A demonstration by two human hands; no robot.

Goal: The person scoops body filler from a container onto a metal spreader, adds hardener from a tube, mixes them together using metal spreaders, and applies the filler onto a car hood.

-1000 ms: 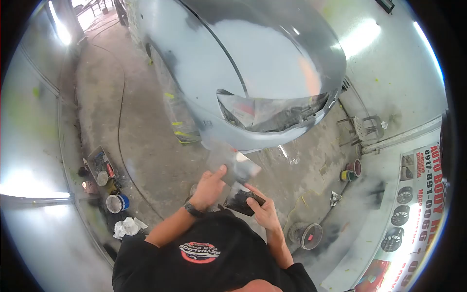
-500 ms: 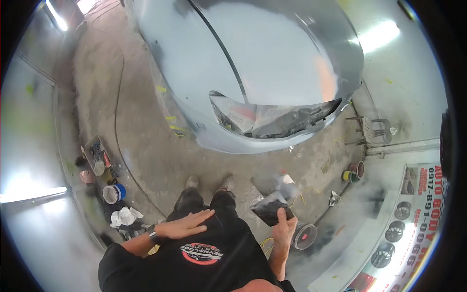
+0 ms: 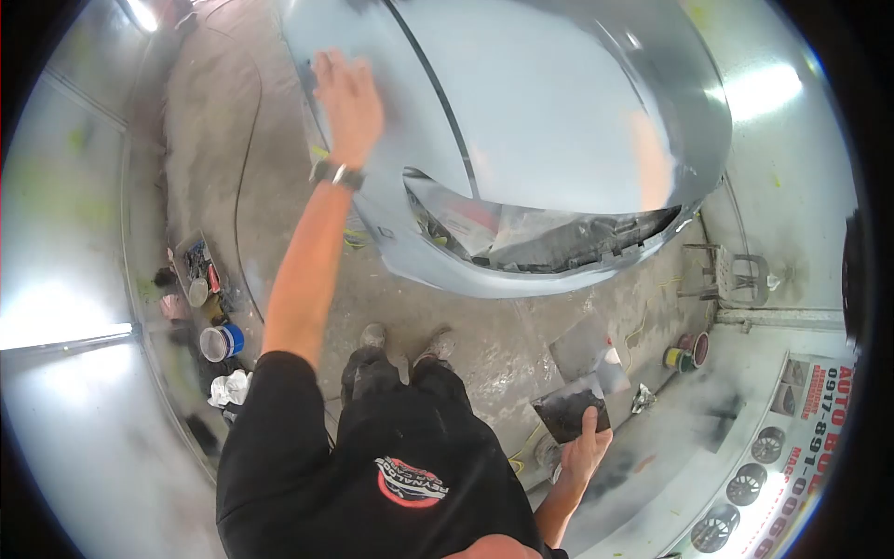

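My left hand (image 3: 349, 104), a wristwatch on its wrist, reaches forward over the grey-primed car fender (image 3: 386, 154). Its fingers are stretched out, slightly blurred, and overlap the panel near its left edge. Low on the right, my right hand (image 3: 584, 449) grips a thin dark sheet that looks like sandpaper (image 3: 566, 410), thumb on top and fingers hidden beneath. A paler grey flap extends beyond the dark part. Across a dark gap from the fender lies the light grey hood (image 3: 549, 112). The headlight opening (image 3: 559, 238) is bare, with paper and plastic inside.
On the left floor are a tray of tools (image 3: 197, 265), a blue tub (image 3: 222, 343) and white cloth (image 3: 230, 389). A hose (image 3: 244, 177) runs along the floor. To the right stand a plastic chair (image 3: 731, 273) and paint cans (image 3: 684, 354) by the wall.
My left hand has left the front of my shirt and reached forward over the fender. My right hand has shifted right with the dark sheet, and my view has moved slightly.
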